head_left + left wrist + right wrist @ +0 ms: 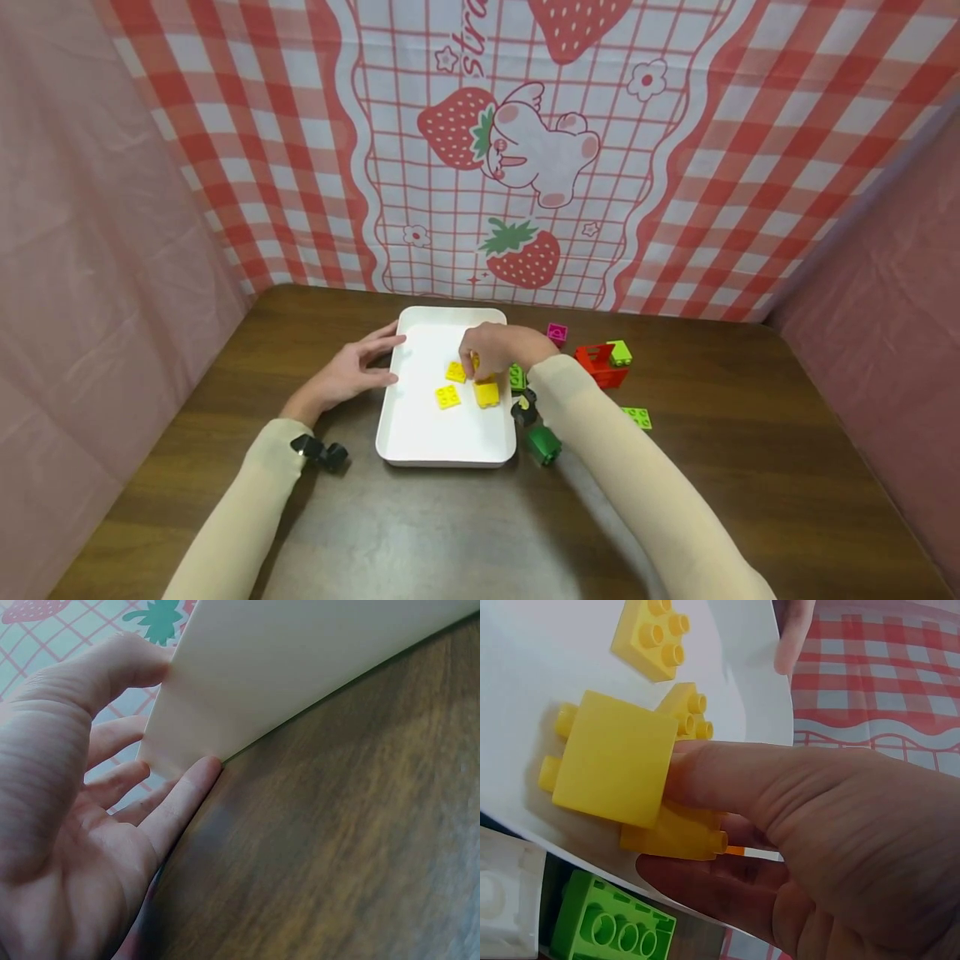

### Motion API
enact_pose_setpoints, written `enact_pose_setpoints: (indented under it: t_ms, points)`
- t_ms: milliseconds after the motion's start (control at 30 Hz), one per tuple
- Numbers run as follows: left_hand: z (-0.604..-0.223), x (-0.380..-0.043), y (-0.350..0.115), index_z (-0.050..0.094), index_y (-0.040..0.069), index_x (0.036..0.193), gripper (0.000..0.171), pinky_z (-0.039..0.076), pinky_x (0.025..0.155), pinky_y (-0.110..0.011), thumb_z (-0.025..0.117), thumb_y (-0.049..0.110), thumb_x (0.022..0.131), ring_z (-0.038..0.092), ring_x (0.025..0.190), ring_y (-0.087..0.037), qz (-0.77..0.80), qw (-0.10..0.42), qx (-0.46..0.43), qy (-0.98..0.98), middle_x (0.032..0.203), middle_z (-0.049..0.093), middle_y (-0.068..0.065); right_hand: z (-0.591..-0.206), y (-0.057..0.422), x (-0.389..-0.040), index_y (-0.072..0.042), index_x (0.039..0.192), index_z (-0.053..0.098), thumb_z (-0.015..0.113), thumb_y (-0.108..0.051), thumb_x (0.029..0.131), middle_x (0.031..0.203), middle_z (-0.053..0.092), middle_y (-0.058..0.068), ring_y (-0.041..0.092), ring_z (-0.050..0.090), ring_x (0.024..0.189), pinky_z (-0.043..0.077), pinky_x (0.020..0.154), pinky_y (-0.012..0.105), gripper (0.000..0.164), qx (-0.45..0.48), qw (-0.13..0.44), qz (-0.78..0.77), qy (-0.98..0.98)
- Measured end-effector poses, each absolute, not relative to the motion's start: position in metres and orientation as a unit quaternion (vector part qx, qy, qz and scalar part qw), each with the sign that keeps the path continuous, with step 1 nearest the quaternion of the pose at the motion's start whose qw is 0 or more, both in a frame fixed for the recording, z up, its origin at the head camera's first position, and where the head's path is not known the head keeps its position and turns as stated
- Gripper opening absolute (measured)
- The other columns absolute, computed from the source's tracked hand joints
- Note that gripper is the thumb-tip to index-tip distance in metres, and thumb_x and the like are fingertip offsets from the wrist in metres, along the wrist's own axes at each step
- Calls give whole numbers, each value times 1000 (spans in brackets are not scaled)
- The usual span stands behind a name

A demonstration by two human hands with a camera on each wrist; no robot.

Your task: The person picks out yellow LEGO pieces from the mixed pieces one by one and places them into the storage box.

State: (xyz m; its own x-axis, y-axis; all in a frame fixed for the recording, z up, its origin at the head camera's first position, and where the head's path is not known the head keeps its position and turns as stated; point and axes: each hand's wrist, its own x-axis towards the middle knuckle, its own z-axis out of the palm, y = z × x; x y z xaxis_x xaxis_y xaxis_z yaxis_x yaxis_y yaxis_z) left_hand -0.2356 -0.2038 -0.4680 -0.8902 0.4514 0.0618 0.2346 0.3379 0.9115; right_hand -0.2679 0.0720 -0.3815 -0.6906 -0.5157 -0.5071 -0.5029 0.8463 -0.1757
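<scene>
A white tray (405, 433) lies on the table with several yellow toy bricks in it. My left hand (352, 375) is at the tray's left side, thumb and fairly straight fingers touching its rim and outer wall (247, 682). Inside the tray, my right hand (495, 348) pinches a yellow brick (679, 832) between thumb and fingers. Against the thumb tip stands another yellow brick (615, 761), its studs facing sideways. Two flatter yellow bricks (447, 397) lie studs up to the left of this hand. The curled fingers partly hide the pinched brick.
Right of the tray are a green brick (517, 377), a dark green block (543, 445), a magenta block (557, 335) and a red basket-like piece (611, 377). Lime bricks (619, 352) lie by it and under the right forearm's edge. A strawberry-print cloth (487, 192) hangs behind the table.
</scene>
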Motion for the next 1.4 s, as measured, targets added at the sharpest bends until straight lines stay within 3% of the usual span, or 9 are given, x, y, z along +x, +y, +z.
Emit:
enact_pose_setpoints:
  t_ms: [967,1233,1400]
  points:
    - [-472,-238,-204,48,13,149,69,41,112,-57,78,16,87,22,152,-29,535,101,206,813,169,20,1,-384,75,-265,-23,95,70,74,-24,90,112,63,-2,20,57,97,57,84,30,6,-274,272,-19,922]
    - [-467,-236,-199,49,14,149,64,29,117,-64,74,21,91,18,153,-34,513,90,198,830,169,21,-5,-382,75,-262,-22,100,68,73,-23,91,109,62,0,19,62,88,58,80,29,10,-258,280,-22,925]
    - [-462,-233,-199,49,14,149,62,28,117,-65,72,23,92,18,152,-36,495,86,190,843,169,22,-7,-379,73,-260,-21,102,68,73,-23,91,108,62,0,17,64,82,58,79,29,12,-258,283,-22,924]
